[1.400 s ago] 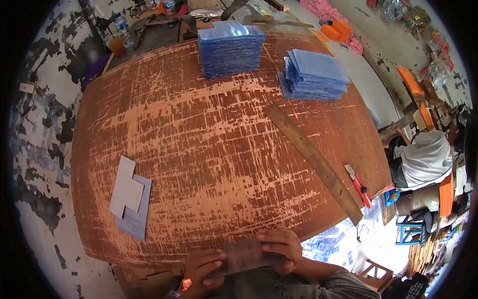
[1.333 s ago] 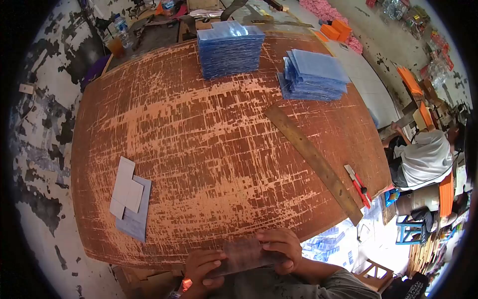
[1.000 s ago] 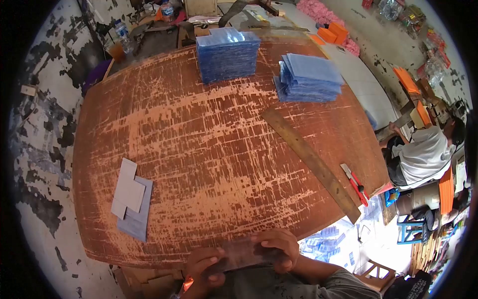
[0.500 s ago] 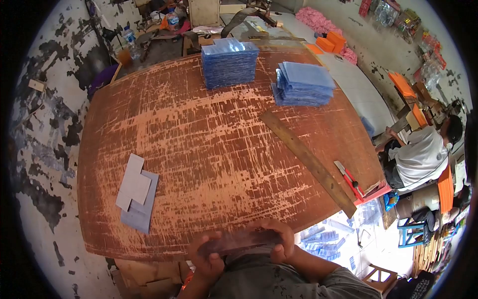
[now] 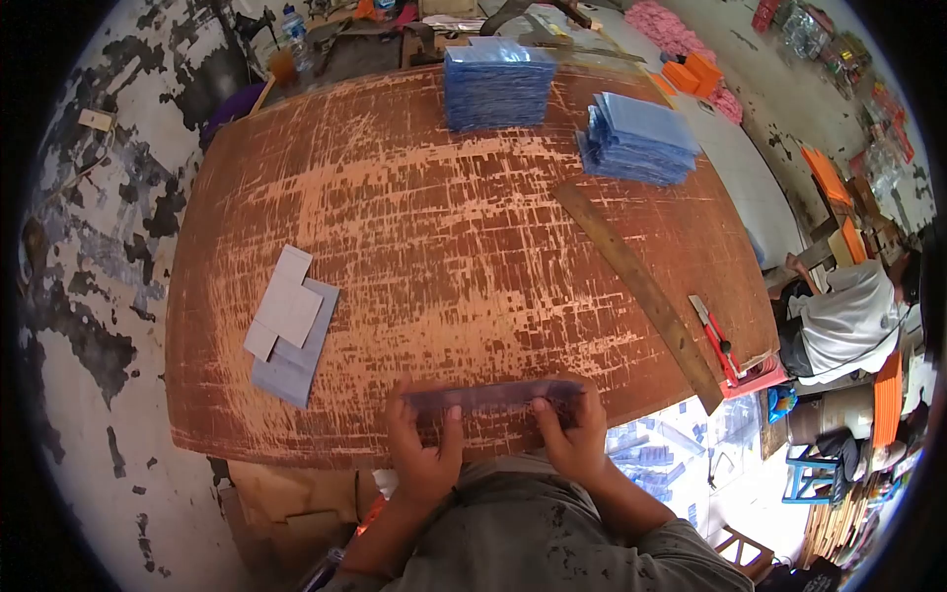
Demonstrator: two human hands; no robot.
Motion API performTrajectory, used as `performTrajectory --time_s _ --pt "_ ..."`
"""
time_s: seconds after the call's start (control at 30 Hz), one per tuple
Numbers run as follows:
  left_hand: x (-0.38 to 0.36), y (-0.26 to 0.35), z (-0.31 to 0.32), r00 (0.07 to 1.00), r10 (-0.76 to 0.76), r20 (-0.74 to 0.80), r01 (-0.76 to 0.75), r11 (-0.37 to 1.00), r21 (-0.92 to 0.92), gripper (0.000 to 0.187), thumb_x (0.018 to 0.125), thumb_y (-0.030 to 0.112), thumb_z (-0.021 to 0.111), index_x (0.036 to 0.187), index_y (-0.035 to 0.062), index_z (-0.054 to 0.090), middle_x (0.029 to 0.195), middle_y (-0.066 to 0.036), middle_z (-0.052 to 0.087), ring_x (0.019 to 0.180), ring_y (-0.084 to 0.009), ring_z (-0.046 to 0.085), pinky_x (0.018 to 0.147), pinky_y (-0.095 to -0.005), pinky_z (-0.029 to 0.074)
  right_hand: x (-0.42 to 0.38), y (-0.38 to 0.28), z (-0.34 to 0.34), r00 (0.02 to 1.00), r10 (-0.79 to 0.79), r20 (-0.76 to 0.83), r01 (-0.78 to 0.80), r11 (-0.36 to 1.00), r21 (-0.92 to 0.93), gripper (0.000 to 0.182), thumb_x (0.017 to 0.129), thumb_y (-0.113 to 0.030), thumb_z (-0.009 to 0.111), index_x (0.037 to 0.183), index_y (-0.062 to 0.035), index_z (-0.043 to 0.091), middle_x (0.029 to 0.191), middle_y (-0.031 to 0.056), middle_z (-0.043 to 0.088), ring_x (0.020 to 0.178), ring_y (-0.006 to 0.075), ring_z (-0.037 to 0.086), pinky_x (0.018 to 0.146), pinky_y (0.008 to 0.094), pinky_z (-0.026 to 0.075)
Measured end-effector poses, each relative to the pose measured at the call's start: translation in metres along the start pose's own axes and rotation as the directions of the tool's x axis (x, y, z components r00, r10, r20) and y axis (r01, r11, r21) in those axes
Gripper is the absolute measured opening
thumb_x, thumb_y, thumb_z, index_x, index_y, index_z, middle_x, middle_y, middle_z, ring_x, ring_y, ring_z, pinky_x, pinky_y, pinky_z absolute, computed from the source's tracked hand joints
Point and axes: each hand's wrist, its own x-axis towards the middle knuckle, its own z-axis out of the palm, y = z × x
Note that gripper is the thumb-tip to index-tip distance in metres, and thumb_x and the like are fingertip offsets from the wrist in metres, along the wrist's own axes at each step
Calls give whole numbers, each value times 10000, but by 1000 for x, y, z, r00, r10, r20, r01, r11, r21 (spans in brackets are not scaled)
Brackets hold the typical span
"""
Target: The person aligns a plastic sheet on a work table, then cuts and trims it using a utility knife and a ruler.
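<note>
Between my left hand (image 5: 426, 444) and my right hand (image 5: 574, 434) is a dark, bluish-purple strip, seemingly a stack of sheets (image 5: 498, 397), held near the front edge of the scratched brown table (image 5: 395, 326). Each hand grips one end, thumbs on the near side and fingers round the ends. To the left lie white card pieces (image 5: 288, 304) on a greyish sheet (image 5: 308, 367). A long worn ruler (image 5: 641, 294) lies diagonally on the right, with a red-handled cutter (image 5: 717, 340) beside it.
A tall stack of blue sheets (image 5: 498, 89) stands at the back, a lower uneven stack (image 5: 636, 140) to its right. A person in a white shirt (image 5: 843, 321) sits at the right. Clear bluish pieces (image 5: 656, 454) lie on the floor. Orange blocks (image 5: 693, 74) are at the back right.
Both hands have moved forward, away from my body, bringing the strip over the table's front edge area. The camera view has shifted, so the table appears higher in the frame.
</note>
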Motion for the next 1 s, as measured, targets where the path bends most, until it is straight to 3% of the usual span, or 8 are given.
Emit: performTrajectory --time_s 0.13,0.2,0.23,0.43,0.53,0.63,0.7,1.0 --pt "0 -5 1 1000 -16 -14 16 1000 13 834 1006 10 720 1660 -90 212 1406 -233 594 1201 -263 658 981 -397 564 -2 10 2 999 38 -17 -36 994 104 345 1032 2 721 1338 16 562 1140 131 749 977 177 740 842 302 588" --pt "1 2 -2 999 -36 12 36 999 6 856 1007 25 729 1665 -116 199 1400 -237 608 1145 -257 684 942 -384 579 -4 5 1 975 211 -70 -196 964 179 380 1034 -11 731 1361 24 542 1140 120 748 972 148 737 813 284 588" --pt "2 6 -3 999 -37 11 37 999 6 856 1007 25 729 1665 -116 199 1400 -237 608 1145 -257 684 942 -384 579 -4 2 0 975 211 -69 -196 964 178 380 1034 -11 731 1361 24 542 1140 120 748 972 148 737 813 284 588" --pt "3 3 -7 995 -28 91 48 971 -234 884 962 -3 765 1676 -68 248 1340 -200 673 1034 -216 726 859 -338 593 6 6 -4 946 298 -126 -225 886 404 542 1048 -9 708 1512 38 433 1256 158 724 997 166 751 825 289 611" --pt "5 0 -6 986 44 158 -17 986 -165 908 934 2 798 1678 -37 279 1277 -176 712 1009 -208 745 829 -342 597 10 3 -6 962 262 -81 -199 869 453 597 1059 2 676 1571 34 371 1403 201 663 1078 189 743 890 305 612" --pt "7 0 -5 982 73 174 -61 995 -77 823 905 30 836 1611 -23 416 1223 -171 735 1002 -236 761 821 -362 606 9 4 -8 958 277 -80 -225 893 390 594 1060 -4 676 1567 26 368 1391 197 669 1088 189 740 900 314 613" --pt "12 1 -5 961 235 148 -246 967 66 681 877 58 865 1486 -2 568 1213 -176 731 1001 -279 764 822 -382 614 11 4 -6 959 270 -91 -209 883 420 587 1061 -6 674 1561 23 369 1385 197 670 1066 189 744 889 314 615" --pt "17 11 -3 954 258 150 -283 943 173 528 845 150 911 1314 27 701 1184 -153 724 996 -305 744 816 -400 618 11 5 -7 957 273 -95 -200 862 466 578 1060 16 659 1553 1 357 1375 181 673 1033 170 737 880 304 608"
